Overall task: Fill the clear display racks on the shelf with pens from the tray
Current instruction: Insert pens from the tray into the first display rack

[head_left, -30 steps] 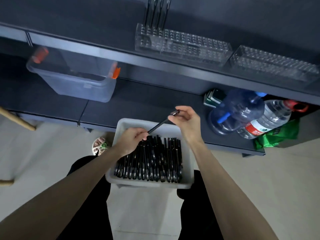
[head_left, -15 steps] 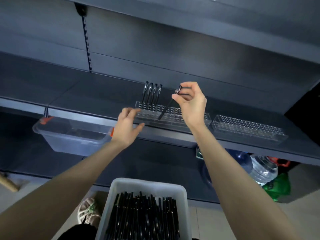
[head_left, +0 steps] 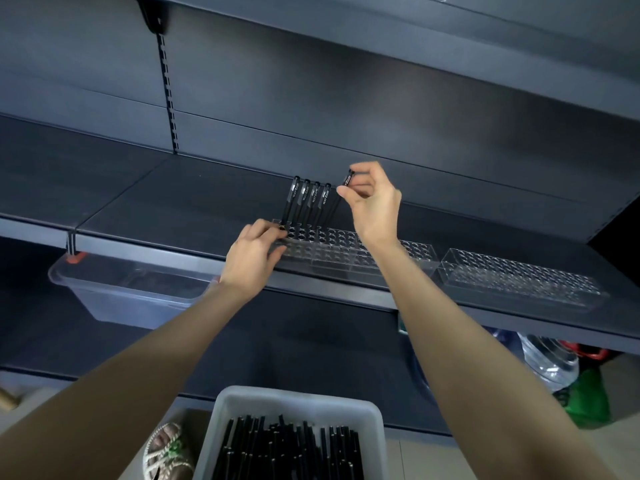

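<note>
**A:** While the left grip [head_left: 252, 261] holds the left end of the rack [head_left: 346, 252], fingers over its top and thumb on its front wall, what does the next move turn on?

**B:** It turns on the pen's line to its hole. That left grip only steadies the rack on the shelf [head_left: 138, 209]. Lower down, the tray [head_left: 298, 403] is packed with pens, so I judge the job barely begun.

**A:** And what is in the rack?

**B:** Four pens [head_left: 308, 202] stand in the back row at its left end, caps up and leaning alike. The fifth pen [head_left: 346, 181] comes just right of them. Its long axis is close to theirs, cap up and tip down toward the next free hole.

**A:** Which side holds it?

**B:** The right grip [head_left: 374, 206] does, narrow, pinching the pen near its cap between thumb and forefinger. The hole lies down and to the left of that grip, along the shaft.

**A:** Is the tip in yet?

**B:** I cannot tell, because the tip is lost against the clear holes. I judge it needs a push straight along the shaft. Any drift to the left could knock the fourth pen.

**A:** And further right?

**B:** A second rack [head_left: 519, 278] sits end to end with the first, with no pens in it.
</note>
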Demonstrator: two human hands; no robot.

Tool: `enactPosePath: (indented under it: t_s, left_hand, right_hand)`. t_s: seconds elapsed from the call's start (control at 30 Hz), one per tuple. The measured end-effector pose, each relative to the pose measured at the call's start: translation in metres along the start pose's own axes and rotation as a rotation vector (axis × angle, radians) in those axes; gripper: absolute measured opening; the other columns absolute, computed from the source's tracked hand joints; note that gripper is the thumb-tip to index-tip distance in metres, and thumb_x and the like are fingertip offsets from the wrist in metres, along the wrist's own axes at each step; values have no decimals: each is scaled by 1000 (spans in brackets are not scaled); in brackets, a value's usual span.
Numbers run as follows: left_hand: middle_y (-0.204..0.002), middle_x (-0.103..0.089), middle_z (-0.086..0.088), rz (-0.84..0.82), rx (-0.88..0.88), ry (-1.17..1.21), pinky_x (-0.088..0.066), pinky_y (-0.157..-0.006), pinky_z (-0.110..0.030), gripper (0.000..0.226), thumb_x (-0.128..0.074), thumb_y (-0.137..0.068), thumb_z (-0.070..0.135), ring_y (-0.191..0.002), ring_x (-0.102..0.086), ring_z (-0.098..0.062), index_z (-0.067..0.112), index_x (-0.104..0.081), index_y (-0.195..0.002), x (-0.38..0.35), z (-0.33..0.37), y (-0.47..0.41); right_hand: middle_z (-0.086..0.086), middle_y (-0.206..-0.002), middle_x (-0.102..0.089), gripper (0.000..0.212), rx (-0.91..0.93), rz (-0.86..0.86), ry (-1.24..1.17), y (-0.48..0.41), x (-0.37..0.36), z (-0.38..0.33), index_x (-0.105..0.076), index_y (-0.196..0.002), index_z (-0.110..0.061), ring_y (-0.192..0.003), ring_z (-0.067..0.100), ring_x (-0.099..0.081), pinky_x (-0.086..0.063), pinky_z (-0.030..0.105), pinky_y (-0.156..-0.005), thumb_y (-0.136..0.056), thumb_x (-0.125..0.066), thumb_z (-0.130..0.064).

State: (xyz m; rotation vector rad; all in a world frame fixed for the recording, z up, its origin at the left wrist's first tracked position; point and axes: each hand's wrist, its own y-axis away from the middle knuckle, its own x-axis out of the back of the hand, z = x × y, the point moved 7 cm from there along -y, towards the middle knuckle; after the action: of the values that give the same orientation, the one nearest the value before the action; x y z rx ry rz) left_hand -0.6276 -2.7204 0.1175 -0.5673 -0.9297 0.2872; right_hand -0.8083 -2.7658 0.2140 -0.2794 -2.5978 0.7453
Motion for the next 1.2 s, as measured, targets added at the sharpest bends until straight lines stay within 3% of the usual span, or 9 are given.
enactPosePath:
  t_s: [0.13,0.33,0.5,0.63,0.8,0.9,1.0,1.1,1.2]
  left_hand:
    - [-99,-62,-14,29,-66,-10,-53,-64,-42,19,-67,-83,3,-89,-59,-36,2,-68,-102,0,1,-1]
    - [-102,-60,-13,34,-30,-13,-52,-67,-44,19,-64,-86,6,-92,-57,-35,3,-67,-104,-2,0,0]
    - [-121,-54,-7,-28,57,20,-49,-75,-42,29,-61,-89,15,-99,-55,-29,9,-61,-117,-2,-2,3]
    - [-133,-46,-5,9,106,82,-46,-85,-41,39,-64,-87,16,-108,-53,-28,11,-55,-124,9,3,15]
    - [-119,-54,-10,10,41,59,-47,-87,-46,36,-63,-83,21,-104,-54,-31,9,-58,-117,14,16,56]
    - [-114,-57,-11,-120,75,35,-48,-85,-45,36,-64,-85,20,-104,-55,-32,7,-59,-118,-2,15,97]
    - [-123,-53,-8,-355,148,10,-42,-94,-45,42,-62,-88,22,-113,-50,-29,11,-53,-127,-29,9,150]
    - [-134,-45,-3,-605,229,-45,-33,-101,-40,47,-54,-92,30,-124,-42,-25,18,-44,-136,-60,0,210]
    - [-141,-38,-1,-811,275,-99,-28,-106,-37,52,-48,-94,36,-130,-35,-23,20,-35,-142,-89,-8,268]
  right_hand:
    - [0,-84,-61,27,-5,-94,81,10,-15,14,-61,-106,-4,-80,11,-59,-47,8,-76,-81,-70,-1]
    - [3,-93,-62,28,-41,-99,68,15,-19,20,-60,-111,-6,-80,9,-59,-46,4,-72,-84,-65,1]
    - [5,-104,-61,43,-89,-126,84,23,-18,21,-52,-124,-14,-86,13,-61,-51,21,-82,-86,-63,2]
    - [5,-120,-57,56,-130,-133,32,38,-13,20,-43,-134,-16,-98,15,-61,-50,26,-88,-85,-65,1]
    - [0,-119,-57,52,-123,-168,83,95,-1,26,-45,-132,-15,-100,11,-58,-47,20,-86,-85,-67,-7]
    - [1,-120,-59,43,-197,-229,118,154,3,50,-50,-127,-13,-102,12,-57,-50,27,-87,-87,-65,-8]
    - [2,-118,-60,36,-300,-300,196,222,7,84,-55,-123,-11,-101,14,-58,-52,36,-87,-88,-64,-9]
    - [4,-117,-60,35,-450,-442,312,296,6,123,-55,-124,-10,-103,17,-57,-47,31,-93,-90,-61,-11]
    - [5,-123,-58,37,-533,-624,445,365,1,157,-52,-127,-12,-110,20,-56,-46,36,-95,-91,-59,-15]
